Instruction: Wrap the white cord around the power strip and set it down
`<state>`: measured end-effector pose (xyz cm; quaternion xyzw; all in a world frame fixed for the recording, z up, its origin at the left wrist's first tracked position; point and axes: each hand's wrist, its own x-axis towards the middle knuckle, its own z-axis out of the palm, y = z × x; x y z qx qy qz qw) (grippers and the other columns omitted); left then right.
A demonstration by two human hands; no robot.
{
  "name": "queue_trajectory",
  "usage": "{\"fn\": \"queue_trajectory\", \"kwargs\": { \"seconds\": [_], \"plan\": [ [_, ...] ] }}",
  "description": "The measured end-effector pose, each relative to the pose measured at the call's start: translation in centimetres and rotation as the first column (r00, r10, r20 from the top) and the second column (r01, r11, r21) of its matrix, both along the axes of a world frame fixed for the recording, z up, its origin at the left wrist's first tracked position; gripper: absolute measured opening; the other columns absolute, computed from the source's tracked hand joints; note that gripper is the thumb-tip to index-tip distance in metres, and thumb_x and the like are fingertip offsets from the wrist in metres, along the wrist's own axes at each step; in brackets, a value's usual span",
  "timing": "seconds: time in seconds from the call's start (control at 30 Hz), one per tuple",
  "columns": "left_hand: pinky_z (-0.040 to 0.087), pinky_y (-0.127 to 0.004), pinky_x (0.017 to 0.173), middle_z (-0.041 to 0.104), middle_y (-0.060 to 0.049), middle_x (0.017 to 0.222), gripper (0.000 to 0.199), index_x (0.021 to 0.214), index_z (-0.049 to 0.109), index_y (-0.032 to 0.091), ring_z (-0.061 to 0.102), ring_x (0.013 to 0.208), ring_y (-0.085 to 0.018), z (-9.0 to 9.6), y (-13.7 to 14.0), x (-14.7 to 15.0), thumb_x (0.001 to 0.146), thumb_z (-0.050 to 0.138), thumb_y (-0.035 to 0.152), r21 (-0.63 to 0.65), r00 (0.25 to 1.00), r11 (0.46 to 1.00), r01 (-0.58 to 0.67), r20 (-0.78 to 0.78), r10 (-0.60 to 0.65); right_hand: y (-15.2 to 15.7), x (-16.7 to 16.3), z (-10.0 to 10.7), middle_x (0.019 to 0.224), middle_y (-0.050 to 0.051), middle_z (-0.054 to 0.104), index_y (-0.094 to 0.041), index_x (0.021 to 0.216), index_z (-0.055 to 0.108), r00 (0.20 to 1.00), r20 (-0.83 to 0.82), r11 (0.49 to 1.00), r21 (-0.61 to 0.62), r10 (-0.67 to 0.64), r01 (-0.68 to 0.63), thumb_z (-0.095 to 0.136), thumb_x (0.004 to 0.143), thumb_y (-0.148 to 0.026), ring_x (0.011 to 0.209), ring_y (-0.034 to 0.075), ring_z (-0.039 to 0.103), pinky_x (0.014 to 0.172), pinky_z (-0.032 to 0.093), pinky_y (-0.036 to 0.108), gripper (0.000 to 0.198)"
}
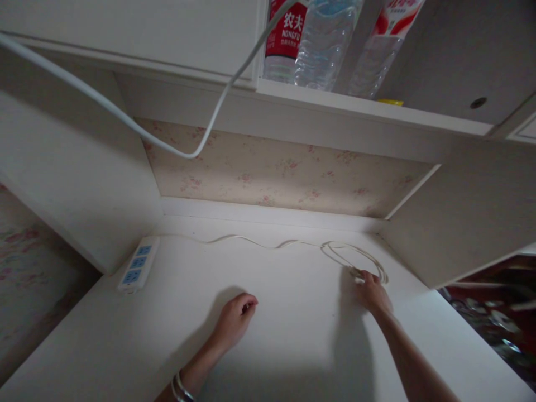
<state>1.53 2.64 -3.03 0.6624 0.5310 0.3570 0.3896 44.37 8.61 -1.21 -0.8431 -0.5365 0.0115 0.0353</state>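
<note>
My left hand (237,317), with bangles at the wrist, hovers over the white desktop (288,318). Its fingers are curled in, and nothing shows in them. On the right, my right hand (374,294) has its fingers closed on the end of a white power cord (359,249), beside its loose coil; the fingers partly hide that end. From the coil the cord runs in a wavy line along the back of the desktop to a white power strip (139,264) with blue sockets at the far left.
A thick white cable (192,155) hangs across the upper view. On the shelf (377,114) above stand plastic bottles (324,47), one with a red label (288,33). Side panels (473,212) bound the desktop, and floral wallpaper (268,173) covers the back.
</note>
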Motion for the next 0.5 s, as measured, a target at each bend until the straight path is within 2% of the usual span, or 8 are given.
{"fn": "queue_trajectory", "kwargs": {
  "seconds": [0.1, 0.2, 0.33, 0.37, 0.43, 0.5],
  "plan": [
    [0.044, -0.025, 0.071, 0.069, -0.003, 0.081, 0.022, 0.085, 0.067, 0.019, 0.061, 0.074, -0.017, 0.1, -0.1, 0.0, 0.084, 0.047, 0.027, 0.002, 1.0, 1.0, -0.014, -0.001, 0.014, 0.5, -0.1, 0.0, 0.123, 0.017, 0.054, -0.016, 0.124, 0.048, 0.999, 0.038, 0.999, 0.01, 0.036, -0.037, 0.036, 0.089, -0.02, 0.105, 0.028, 0.057, 0.08, 0.044, 0.038, 0.037],
    [0.044, -0.026, 0.072, 0.069, -0.004, 0.082, 0.022, 0.085, 0.067, 0.019, 0.061, 0.074, -0.017, 0.3, -0.3, 0.0, 0.084, 0.047, 0.027, 0.003, 1.0, 1.0, -0.024, 0.018, 0.024, 1.0, -1.3, 0.0, 0.113, 0.021, 0.057, -0.012, 0.113, 0.053, 0.991, 0.075, 0.994, 0.024, 0.107, -0.109, 0.032, 0.093, -0.021, 0.104, 0.031, 0.055, 0.078, 0.043, 0.042, 0.031],
    [0.044, -0.026, 0.072, 0.069, -0.004, 0.082, 0.021, 0.084, 0.068, 0.019, 0.061, 0.075, -0.018, 0.5, -0.3, -0.1, 0.083, 0.048, 0.026, 0.015, 0.999, 1.0, -0.026, 0.041, 0.026, 1.2, -3.5, -0.2, 0.106, 0.016, 0.06, -0.016, 0.102, 0.056, 0.957, 0.087, 0.96, 0.026, 0.275, -0.278, 0.034, 0.094, -0.021, 0.101, 0.028, 0.055, 0.075, 0.044, 0.038, 0.024],
    [0.044, -0.026, 0.072, 0.069, -0.004, 0.082, 0.021, 0.084, 0.068, 0.019, 0.061, 0.076, -0.018, 0.5, -0.3, -0.1, 0.083, 0.048, 0.026, 0.013, 0.999, 1.0, -0.026, 0.047, 0.025, 1.2, -4.2, -0.3, 0.106, 0.015, 0.06, -0.017, 0.101, 0.056, 0.944, 0.083, 0.945, 0.049, 0.32, -0.325, 0.035, 0.094, -0.021, 0.1, 0.027, 0.056, 0.076, 0.045, 0.037, 0.022],
    [0.044, -0.026, 0.072, 0.068, -0.004, 0.082, 0.02, 0.083, 0.068, 0.019, 0.061, 0.076, -0.018, 0.6, -0.2, 0.0, 0.082, 0.05, 0.026, -0.001, 0.997, 0.999, -0.032, 0.067, 0.032, 1.1, -6.0, -0.5, 0.109, 0.015, 0.06, -0.017, 0.1, 0.056, 0.904, 0.056, 0.887, 0.178, 0.423, -0.426, 0.037, 0.094, -0.024, 0.101, 0.026, 0.056, 0.081, 0.045, 0.039, 0.021],
    [0.044, -0.026, 0.07, 0.067, -0.004, 0.08, 0.019, 0.082, 0.068, 0.018, 0.059, 0.073, -0.017, 0.6, -0.1, 0.1, 0.081, 0.051, 0.027, -0.037, 0.991, 0.997, -0.062, 0.118, 0.066, 0.5, -8.3, -0.4, 0.115, 0.017, 0.058, -0.017, 0.1, 0.055, 0.843, -0.022, 0.784, 0.381, 0.537, -0.49, 0.038, 0.095, -0.031, 0.104, 0.027, 0.055, 0.087, 0.043, 0.042, 0.023]
  ]
}}
